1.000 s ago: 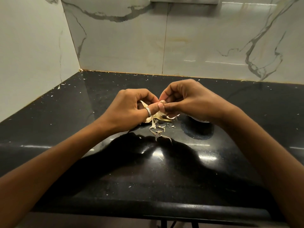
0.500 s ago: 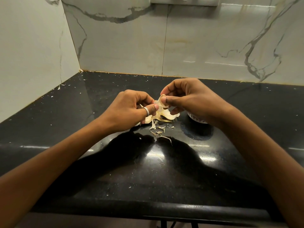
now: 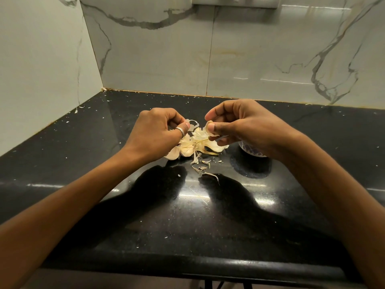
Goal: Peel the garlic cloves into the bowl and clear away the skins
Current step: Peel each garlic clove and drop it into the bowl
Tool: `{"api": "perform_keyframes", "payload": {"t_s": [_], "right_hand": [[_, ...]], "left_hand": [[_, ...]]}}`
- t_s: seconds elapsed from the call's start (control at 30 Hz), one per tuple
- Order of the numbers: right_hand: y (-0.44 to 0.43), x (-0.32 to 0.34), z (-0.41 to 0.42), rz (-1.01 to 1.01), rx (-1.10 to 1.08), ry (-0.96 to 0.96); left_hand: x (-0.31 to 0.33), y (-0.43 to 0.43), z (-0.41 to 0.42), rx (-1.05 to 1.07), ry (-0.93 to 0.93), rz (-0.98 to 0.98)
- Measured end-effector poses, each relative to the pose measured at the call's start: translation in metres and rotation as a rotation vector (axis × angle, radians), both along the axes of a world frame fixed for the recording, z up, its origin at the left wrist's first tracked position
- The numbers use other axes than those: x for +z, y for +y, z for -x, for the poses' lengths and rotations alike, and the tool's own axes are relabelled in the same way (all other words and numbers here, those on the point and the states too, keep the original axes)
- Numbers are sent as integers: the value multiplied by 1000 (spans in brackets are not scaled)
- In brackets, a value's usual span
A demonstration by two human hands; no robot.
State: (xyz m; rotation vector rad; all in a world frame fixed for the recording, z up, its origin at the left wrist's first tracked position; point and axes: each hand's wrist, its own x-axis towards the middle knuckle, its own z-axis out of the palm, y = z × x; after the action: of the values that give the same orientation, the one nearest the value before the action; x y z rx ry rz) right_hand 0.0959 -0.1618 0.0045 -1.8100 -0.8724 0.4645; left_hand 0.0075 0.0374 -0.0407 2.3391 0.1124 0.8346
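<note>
Left hand (image 3: 155, 132): grip closed, thumb and curled fingers pinching a skin curl (image 3: 193, 123); ring (image 3: 180, 132) on the thumb.
Right hand (image 3: 248, 126): grip closed, thumb and forefinger pinching a pale clove (image 3: 208, 127), near the left hand but apart from it.
Garlic (image 3: 183, 151): unpeeled pieces on the counter under the left hand.
Skins (image 3: 200, 161): loose heap and shreds on the counter, below and between the hands.
Bowl (image 3: 249, 151): patterned, on the counter, mostly hidden behind the right hand.
Counter (image 3: 104, 167): black, glossy, flecked with pale bits.
</note>
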Motion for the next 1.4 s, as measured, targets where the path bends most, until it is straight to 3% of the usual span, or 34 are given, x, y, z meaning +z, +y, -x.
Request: {"api": "perform_keyframes", "payload": {"t_s": [0.3,0.43,0.63,0.9,1.17,1.4], "right_hand": [[-1,-1,0,-4,-25,-105],[2,-5,-2,-40,-47,-151],[5,-9,-4,-76,-61,-231],[8,-13,-3,-120,-81,-295],[7,-10,1,-152,-81,-187],[8,-8,0,-161,-85,48]], "left_hand": [[-2,0,3,-7,40,-230],[2,-6,4,-92,45,-36],[9,-13,7,-259,208,323],[11,-16,9,-300,284,565],[12,-15,10,-297,265,547],[10,-14,8,-247,219,356]]}}
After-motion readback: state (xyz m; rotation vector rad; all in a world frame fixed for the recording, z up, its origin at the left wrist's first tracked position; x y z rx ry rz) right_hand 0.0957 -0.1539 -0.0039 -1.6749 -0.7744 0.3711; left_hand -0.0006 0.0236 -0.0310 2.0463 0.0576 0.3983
